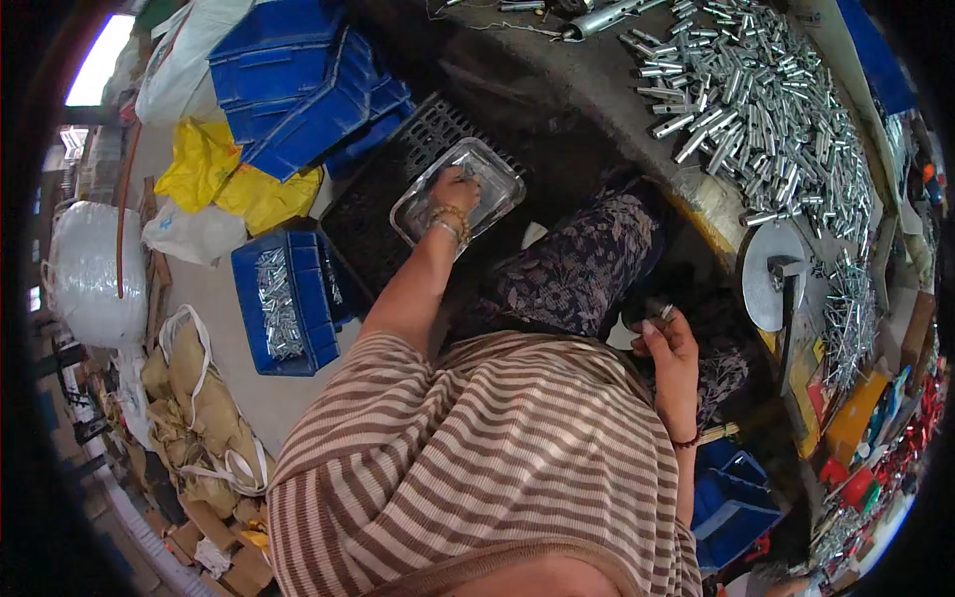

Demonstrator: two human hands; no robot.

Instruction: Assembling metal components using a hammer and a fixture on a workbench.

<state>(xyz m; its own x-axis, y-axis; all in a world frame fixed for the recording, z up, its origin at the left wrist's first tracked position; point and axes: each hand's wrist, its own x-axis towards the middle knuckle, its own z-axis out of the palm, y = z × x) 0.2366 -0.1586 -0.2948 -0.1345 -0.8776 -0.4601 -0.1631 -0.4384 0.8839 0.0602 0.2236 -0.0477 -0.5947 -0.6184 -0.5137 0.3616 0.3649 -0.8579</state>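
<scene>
My left hand [456, 191], with a beaded bracelet at its wrist, reaches into a shallow shiny rectangular tray [500, 202]. Its fingers are curled together; what they hold, if anything, is too small and hidden to name. The tray rests on an upturned-looking black plastic crate [363, 224] with a slotted surface. Beside my patterned trousers, my right hand [671, 353] pinches a small silvery metal piece [666, 311] between thumb and fingers. Right of that hand, a round metal plate [766, 277] with a bracket is fixed at the workbench edge.
Many short metal tubes [766, 119] are heaped on the workbench at the upper right, with thin metal pins [849, 318] nearer. On the left, a blue bin [316, 298] holds metal parts; stacked blue bins [288, 80] and yellow bags [244, 184] lie beyond. Another blue bin [731, 507] sits lower right.
</scene>
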